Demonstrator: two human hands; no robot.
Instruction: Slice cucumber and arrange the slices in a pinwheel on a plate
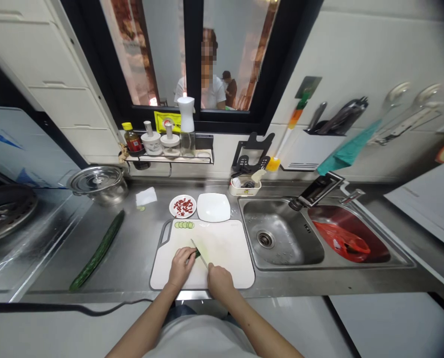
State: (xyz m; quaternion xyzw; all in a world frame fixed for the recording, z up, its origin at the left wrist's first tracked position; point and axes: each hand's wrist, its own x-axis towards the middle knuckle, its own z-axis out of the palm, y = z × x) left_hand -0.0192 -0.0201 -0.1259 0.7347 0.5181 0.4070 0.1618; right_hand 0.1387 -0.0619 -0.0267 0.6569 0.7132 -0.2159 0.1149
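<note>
A white cutting board with a grey rim lies on the steel counter in front of me. My left hand is closed on a short dark-green piece of cucumber near the board's middle. Wrapped round a knife handle, my right hand holds the knife, its blade slanting up and left beside the cucumber piece. Most of that piece is hidden by the fingers. Several pale cucumber slices overlap in a row at the board's upper left.
Behind the board stand a plate of chopped red bits and a white square plate. A whole cucumber and a lidded steel pot are on the left. The double sink with a faucet lies to the right.
</note>
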